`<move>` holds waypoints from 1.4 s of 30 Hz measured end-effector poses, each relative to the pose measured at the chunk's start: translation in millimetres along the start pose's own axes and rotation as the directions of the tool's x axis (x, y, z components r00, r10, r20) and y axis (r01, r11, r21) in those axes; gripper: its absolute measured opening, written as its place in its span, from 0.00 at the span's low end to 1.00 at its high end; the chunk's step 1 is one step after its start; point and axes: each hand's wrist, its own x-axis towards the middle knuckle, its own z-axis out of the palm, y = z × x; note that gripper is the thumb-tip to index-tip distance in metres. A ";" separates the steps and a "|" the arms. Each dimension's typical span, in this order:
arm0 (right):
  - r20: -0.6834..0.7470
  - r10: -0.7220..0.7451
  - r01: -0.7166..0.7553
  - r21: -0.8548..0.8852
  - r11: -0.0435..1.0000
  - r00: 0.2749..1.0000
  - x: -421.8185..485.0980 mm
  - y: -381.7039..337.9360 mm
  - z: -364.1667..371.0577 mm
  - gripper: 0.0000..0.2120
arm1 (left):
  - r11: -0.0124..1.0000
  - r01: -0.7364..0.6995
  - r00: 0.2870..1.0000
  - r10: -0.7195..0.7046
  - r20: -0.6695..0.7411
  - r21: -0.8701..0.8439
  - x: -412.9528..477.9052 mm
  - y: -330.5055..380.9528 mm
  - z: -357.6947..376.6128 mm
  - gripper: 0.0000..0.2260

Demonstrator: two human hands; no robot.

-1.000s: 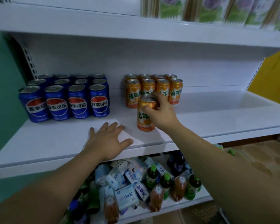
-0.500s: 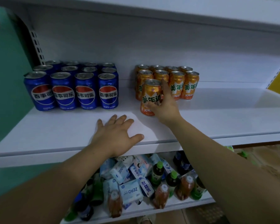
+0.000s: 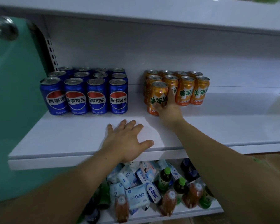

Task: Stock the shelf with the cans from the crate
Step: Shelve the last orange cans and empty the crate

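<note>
Shelf [image 3: 63, 139], white, runs the full width of your view, with a green wall [image 3: 14, 118] at its left end. Blue cans [image 3: 84, 92] stand upright at the left of the board in a tight block, four across and three deep, labels facing out.

Your left hand [image 3: 126, 141] lies palm down on the bare board near the front edge, to the right of the blue block. Its fingers are spread and flat, the thumb is stretched out to the right, and it holds nothing.

Your right hand [image 3: 168, 109] grips one orange can [image 3: 158, 97], thumb across the label and fingers wrapped round the far side. That can stands upright on the board, directly in front of the left column of the orange block [image 3: 187, 88]. Whether it touches the can behind cannot be told. The block itself is two rows of four, upright and packed close, well apart from the blue cans.

Below, the lower shelf [image 3: 176, 215] carries a loose heap of blue-and-white packets [image 3: 136, 198] and bottles [image 3: 164, 178] with green and white caps.
</note>
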 end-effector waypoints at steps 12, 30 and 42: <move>-0.012 0.330 -0.315 -0.334 0.888 0.944 -127.3 38.9 -151.1 0.33 | 0.964 -0.195 0.980 0.183 -0.080 -0.181 -26.0 71.3 -2.7 0.30; -0.026 0.848 -0.811 -0.309 0.497 0.529 -400.7 272.7 -158.1 0.27 | 0.829 -0.425 0.589 0.557 0.585 -0.362 -105.4 253.7 304.4 0.26; 0.294 0.911 -0.866 -0.324 0.381 0.290 -465.3 442.1 -28.7 0.28 | 0.884 -0.382 0.479 0.438 0.761 -0.269 -74.0 272.8 491.5 0.36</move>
